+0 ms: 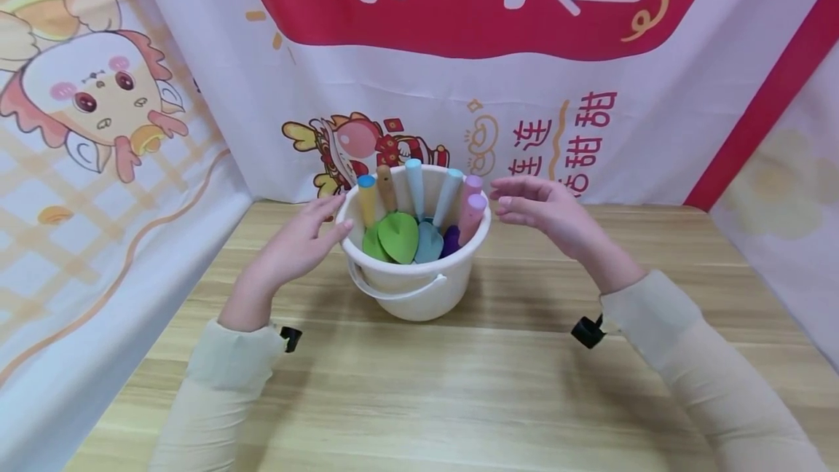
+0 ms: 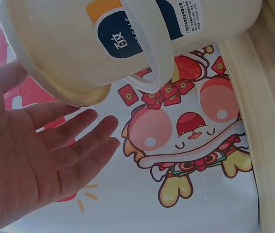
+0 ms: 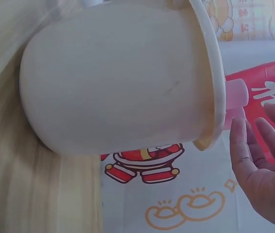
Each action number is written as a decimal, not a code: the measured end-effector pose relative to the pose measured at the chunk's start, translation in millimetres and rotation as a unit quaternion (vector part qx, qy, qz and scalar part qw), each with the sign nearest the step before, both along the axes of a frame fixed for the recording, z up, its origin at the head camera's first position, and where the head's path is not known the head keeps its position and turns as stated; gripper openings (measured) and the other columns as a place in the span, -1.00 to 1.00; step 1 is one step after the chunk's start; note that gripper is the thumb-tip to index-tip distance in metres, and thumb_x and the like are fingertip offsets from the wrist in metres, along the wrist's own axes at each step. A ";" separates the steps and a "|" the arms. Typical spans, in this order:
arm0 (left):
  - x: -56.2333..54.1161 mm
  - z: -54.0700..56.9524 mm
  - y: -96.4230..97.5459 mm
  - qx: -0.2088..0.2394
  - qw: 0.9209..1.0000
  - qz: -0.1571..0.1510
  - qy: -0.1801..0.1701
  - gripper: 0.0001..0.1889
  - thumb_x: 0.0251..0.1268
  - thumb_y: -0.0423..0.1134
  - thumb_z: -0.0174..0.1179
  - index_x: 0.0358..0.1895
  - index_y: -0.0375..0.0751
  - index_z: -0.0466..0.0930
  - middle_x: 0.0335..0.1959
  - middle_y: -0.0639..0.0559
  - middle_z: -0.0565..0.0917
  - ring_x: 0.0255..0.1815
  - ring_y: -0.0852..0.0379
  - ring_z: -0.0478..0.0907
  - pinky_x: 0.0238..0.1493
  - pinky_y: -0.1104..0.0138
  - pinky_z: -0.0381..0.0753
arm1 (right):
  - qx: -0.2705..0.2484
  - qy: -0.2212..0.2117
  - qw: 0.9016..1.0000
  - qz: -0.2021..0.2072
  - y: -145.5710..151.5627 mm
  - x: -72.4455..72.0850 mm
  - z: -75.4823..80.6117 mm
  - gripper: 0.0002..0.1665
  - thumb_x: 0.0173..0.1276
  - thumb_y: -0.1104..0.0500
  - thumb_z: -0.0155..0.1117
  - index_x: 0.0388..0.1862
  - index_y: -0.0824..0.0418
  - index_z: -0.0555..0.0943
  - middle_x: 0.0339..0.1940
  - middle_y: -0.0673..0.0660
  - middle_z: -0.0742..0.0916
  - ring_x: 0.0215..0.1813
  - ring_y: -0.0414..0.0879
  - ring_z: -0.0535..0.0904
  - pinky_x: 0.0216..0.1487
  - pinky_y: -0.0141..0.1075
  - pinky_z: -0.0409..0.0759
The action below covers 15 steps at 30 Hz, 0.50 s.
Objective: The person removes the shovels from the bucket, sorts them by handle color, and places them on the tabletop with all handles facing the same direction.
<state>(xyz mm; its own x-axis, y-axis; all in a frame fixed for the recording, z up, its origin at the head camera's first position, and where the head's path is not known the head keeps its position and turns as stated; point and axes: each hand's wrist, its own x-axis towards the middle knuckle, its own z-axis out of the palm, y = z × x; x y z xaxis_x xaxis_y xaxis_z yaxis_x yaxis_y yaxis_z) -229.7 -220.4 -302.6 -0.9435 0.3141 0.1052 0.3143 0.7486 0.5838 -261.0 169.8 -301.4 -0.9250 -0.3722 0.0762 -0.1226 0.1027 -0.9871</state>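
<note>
A cream bucket (image 1: 422, 302) stands upright, its white handle (image 1: 393, 293) hanging down at the front. Several small toy spades lean inside with handles up: a green blade (image 1: 398, 237), a grey-blue blade (image 1: 429, 242) and a purple blade (image 1: 451, 240) show. The handles are yellow, brown, light blue and pink-purple. On the left, my left hand (image 1: 298, 242) is at the bucket's rim with fingers extended; the thumb tip lies at the rim, though contact is hard to tell. My right hand (image 1: 547, 210) hovers just right of the rim, fingers loosely bent, beside the pink handles (image 3: 236, 94), holding nothing.
The bucket rests on a wood-grain table (image 1: 419, 399). Behind it hangs a white cloth (image 1: 393, 86) with red and cartoon prints, and another printed cloth (image 1: 98, 253) covers the left side. A black wrist device (image 1: 588, 331) hangs by the right cuff.
</note>
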 end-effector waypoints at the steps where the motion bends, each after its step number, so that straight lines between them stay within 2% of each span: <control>1: 0.5 0.2 0.6 -0.005 1.000 -0.002 0.001 -0.30 0.65 0.02 -0.03 0.63 -0.29 0.06 0.62 -0.33 0.09 0.60 -0.35 0.03 0.49 -0.28 0.07 | 0.002 0.001 1.000 -0.001 0.1 0.3 1.4 -0.46 0.54 0.22 0.23 0.40 0.40 0.44 0.31 0.29 0.60 0.14 -0.05 0.68 0.22 -0.20 0.63; 5: 2.9 0.1 2.5 -0.039 0.999 -0.001 0.006 -0.28 0.66 0.06 -0.07 0.64 -0.28 0.01 0.65 -0.27 0.03 0.63 -0.31 -0.05 0.52 -0.25 0.00 | 0.034 0.024 0.999 -0.005 -0.5 1.8 5.3 -0.44 0.52 0.20 0.28 0.39 0.40 0.46 0.28 0.27 0.62 0.12 -0.04 0.66 0.17 -0.23 0.65; 8: 3.0 -0.5 3.8 -0.079 0.997 -0.002 0.023 -0.29 0.67 0.07 -0.10 0.65 -0.26 0.00 0.67 -0.22 0.00 0.64 -0.29 -0.06 0.54 -0.22 0.00 | 0.083 0.069 0.994 -0.009 -1.6 3.8 7.2 -0.47 0.50 0.15 0.33 0.36 0.34 0.53 0.26 0.25 0.65 0.11 -0.01 0.63 0.12 -0.27 0.67; 12: 2.1 -2.0 4.3 -0.129 0.990 -0.003 0.054 -0.30 0.67 0.09 -0.14 0.65 -0.23 0.04 0.67 -0.17 0.02 0.63 -0.28 -0.03 0.53 -0.22 0.03 | 0.144 0.147 0.979 -0.007 -3.6 5.7 9.3 -0.56 0.48 0.16 0.35 0.28 0.23 0.62 0.19 0.17 0.70 0.11 0.00 0.63 0.08 -0.27 0.65; 15: 2.2 -3.9 3.6 -0.158 0.985 0.001 0.073 -0.30 0.68 0.11 -0.17 0.65 -0.23 0.05 0.66 -0.17 0.05 0.63 -0.27 -0.02 0.51 -0.24 0.06 | 0.167 0.190 0.968 0.001 -6.6 6.6 11.0 -0.61 0.47 0.19 0.36 0.24 0.20 0.66 0.15 0.13 0.72 0.10 -0.01 0.65 0.11 -0.22 0.65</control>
<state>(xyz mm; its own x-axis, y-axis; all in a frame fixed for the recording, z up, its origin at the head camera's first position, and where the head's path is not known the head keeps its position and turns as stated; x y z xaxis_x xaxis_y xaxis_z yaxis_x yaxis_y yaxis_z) -227.5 -216.8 -306.5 -0.9264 0.3506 0.1373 0.3756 0.8866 0.2701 -254.5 163.2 -290.4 -0.8533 -0.4364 0.2854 -0.4702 0.4077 -0.7827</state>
